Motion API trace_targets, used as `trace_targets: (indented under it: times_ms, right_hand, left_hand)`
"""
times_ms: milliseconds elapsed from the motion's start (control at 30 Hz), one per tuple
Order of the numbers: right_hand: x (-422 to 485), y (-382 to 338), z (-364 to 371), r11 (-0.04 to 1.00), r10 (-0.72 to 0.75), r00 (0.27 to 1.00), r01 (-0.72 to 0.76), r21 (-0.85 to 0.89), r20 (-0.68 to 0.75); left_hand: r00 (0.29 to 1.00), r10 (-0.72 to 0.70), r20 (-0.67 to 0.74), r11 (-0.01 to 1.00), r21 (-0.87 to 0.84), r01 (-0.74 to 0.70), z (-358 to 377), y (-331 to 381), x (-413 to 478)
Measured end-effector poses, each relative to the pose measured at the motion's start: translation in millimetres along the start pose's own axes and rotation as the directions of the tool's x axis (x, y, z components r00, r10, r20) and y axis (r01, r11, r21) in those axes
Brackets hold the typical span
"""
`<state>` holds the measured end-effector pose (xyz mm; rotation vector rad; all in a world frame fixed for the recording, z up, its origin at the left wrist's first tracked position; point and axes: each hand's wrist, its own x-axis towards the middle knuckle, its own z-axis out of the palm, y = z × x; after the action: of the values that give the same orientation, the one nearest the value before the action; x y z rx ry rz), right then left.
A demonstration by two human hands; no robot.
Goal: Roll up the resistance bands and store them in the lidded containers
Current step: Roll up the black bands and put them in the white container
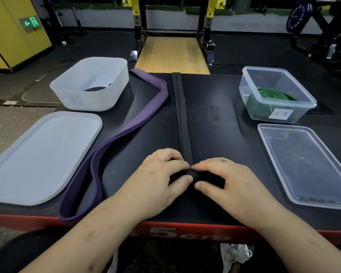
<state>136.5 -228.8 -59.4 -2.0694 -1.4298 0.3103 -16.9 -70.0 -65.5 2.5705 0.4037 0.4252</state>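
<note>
**Black band barely coiled, both hands on the roll**

From my seat I see the black band laid flat on the counter. Its long axis runs straight away from the person toward the far edge. The near end is turned into a small tight roll between the two hands. The left hand pinches the roll's left side, thumb in front and fingers curled over the top. The right hand mirrors it on the right side. Both are equally near, and neither is spread.

I judge the rolling has only started, since nearly the whole length lies unrolled ahead. The next move has to drive the roll forward along that axis, squarely, or the coil will cone.

The purple band lies loose just left of the left hand, unrolled. The white tub at far left has a dark coil inside. The clear container at far right holds a rolled green band. Both lids are off.
</note>
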Motion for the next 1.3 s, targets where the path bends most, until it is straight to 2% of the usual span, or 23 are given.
trace_targets:
  times_ms: [200, 300, 433, 600, 800, 1033, 1300]
  right_hand:
    - [10, -3, 2, 0.999, -0.035, 0.999, 0.034, -0.011, -0.012]
    - [11, -3, 2, 1.0, -0.006, 0.999, 0.006, 0.002, -0.037]
    - [6, -4, 1, 0.998, 0.043, 0.995, -0.038, 0.048, -0.093]
    - [12, -8, -1, 0.997, 0.061, 0.995, -0.056, 0.058, -0.081]
    - [15, -12, -2, 0.995, 0.059, 0.997, -0.054, 0.078, -0.059]
    - [6, -6, -2, 0.967, 0.1, 0.994, -0.088, 0.241, -0.035]
    - [16, -8, 1, 0.985, 0.087, 0.993, -0.074, 0.154, -0.08]
  left_hand:
    - [1.0, 0.026, 0.01, 1.0, 0.012, -0.027, -4, 2, 1]
    - [0.998, 0.059, -0.011, 0.997, 0.051, -0.059, -3, 0, 8]
    - [1.0, 0.03, 0.006, 0.999, 0.04, -0.03, -2, -1, 14]
    - [0.999, -0.014, 0.049, 1.0, 0.026, 0.013, -10, -2, 16]
    - [0.997, -0.048, -0.054, 0.999, -0.029, 0.046, -2, 1, 7]
    - [0.995, -0.024, -0.097, 0.997, -0.069, 0.017, 6, 0, 2]
    - [0.998, -0.014, -0.06, 1.0, 0.009, 0.015, 7, -3, 6]
